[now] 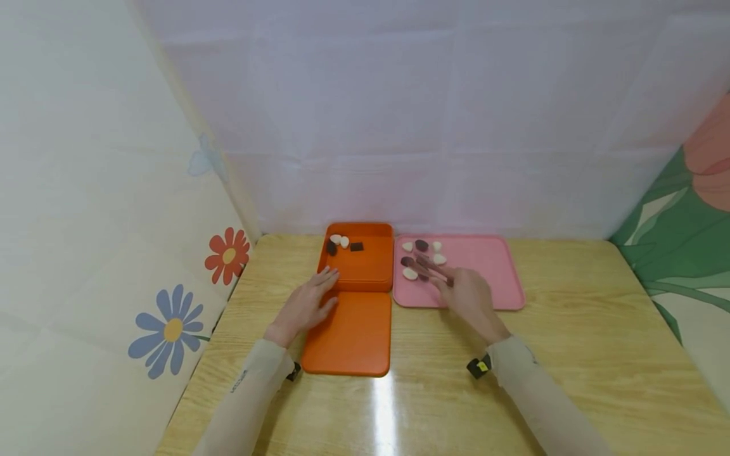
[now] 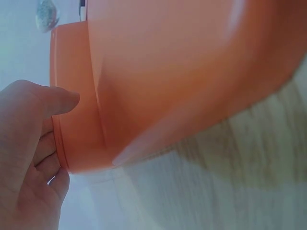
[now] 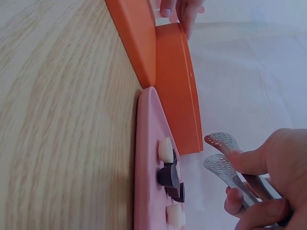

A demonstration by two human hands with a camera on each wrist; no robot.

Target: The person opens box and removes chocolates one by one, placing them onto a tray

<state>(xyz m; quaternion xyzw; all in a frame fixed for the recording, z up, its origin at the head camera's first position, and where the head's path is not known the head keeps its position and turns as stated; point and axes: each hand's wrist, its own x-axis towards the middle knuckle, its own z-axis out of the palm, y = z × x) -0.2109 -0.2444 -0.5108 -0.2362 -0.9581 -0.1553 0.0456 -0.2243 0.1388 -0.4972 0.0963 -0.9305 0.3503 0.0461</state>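
My left hand [image 1: 308, 302] rests at the near left corner of an orange box [image 1: 365, 272], its thumb [image 2: 64, 99] in front of the near wall. Inside the box, dark and white chocolate-like pieces lie toward the far left, with a dark rectangular piece [image 1: 356, 246] beside them. My right hand [image 1: 470, 300] grips metal tongs [image 3: 235, 179] above a pink tray [image 1: 490, 269]. Their perforated tips stand apart with nothing between them in the right wrist view. Below, several dark and white pieces sit on the tray's left part, including a white one [image 1: 410, 274] and a dark one [image 1: 421, 245].
An orange lid-like panel [image 1: 350, 335] lies flat on the wooden table [image 1: 439, 399] right in front of the box. The tray stands close against the box's right side. White sheeting [image 1: 365, 126] rises behind, with flower-printed sheets at both sides.
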